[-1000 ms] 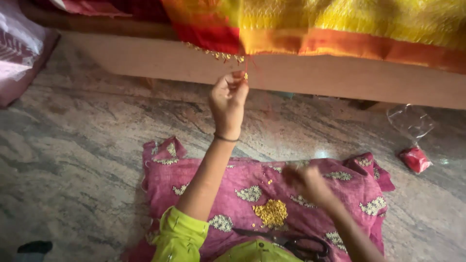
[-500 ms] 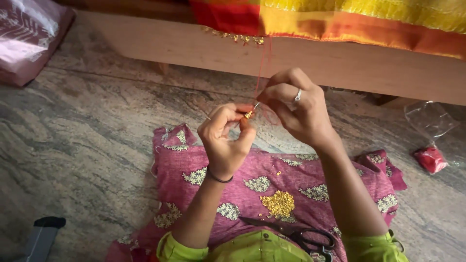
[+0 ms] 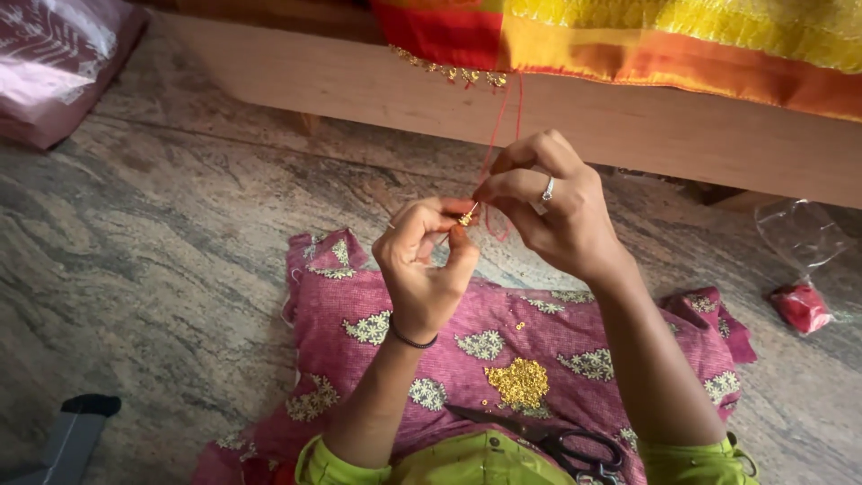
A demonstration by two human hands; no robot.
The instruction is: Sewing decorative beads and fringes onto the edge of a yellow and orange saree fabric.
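On the grey veined stone floor (image 3: pixel 162 269), a pink cotton cloth with pale leaf prints (image 3: pixel 557 341) lay spread at six o'clock, bearing a small heap of gold beads (image 3: pixel 519 383) and black-handled scissors (image 3: pixel 557 442). At twelve o'clock ran a pale wooden bed frame (image 3: pixel 628 126), with a red, orange and yellow fabric edged in gold beadwork (image 3: pixel 628 36) draped over it. A thin red thread (image 3: pixel 496 135) hung from that beaded edge down to the hands at the centre. The left hand (image 3: pixel 422 269), wearing a dark wristband, pinched a fine needle with a gold bead (image 3: pixel 466 217) between thumb and fingertips. The right hand (image 3: pixel 548 211), wearing a ring, was closed on the thread just beside it, at three o'clock of the bead.
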